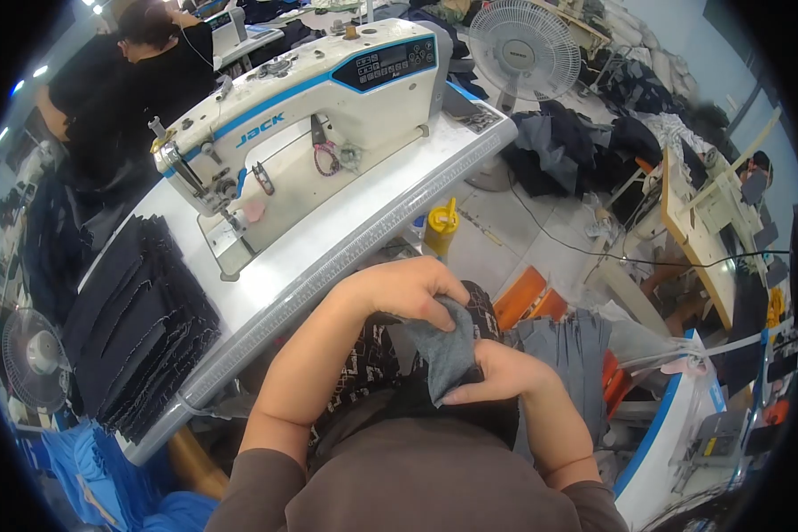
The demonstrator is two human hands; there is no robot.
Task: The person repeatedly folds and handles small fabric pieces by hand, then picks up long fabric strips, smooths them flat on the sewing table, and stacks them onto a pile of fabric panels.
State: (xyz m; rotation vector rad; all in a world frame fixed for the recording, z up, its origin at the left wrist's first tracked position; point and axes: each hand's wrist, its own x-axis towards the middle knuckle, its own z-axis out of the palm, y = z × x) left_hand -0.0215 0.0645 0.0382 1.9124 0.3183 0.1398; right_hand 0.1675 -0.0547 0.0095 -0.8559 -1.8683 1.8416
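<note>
A small grey fabric piece (449, 350) is stretched between my two hands above my lap. My left hand (414, 288) grips its upper edge, fingers curled over the cloth. Lower down, my right hand (496, 372) pinches the bottom corner between thumb and fingers. Part of the fabric is hidden behind the fingers. Beyond my left arm stands a white and blue sewing machine (301, 106) on its table (301, 275). Stacked dark fabric pieces (142, 328) lie on the table's left end. More grey cloth pieces (563, 355) hang beside my right arm.
A yellow bottle (441, 229) stands behind the table's front edge. A white fan (523, 53) and dark fabric heaps (585, 151) are at the back right. An orange stool (530, 300) is near my right side. Another person (164, 89) sits at the back left. Blue cloth (106, 474) lies lower left.
</note>
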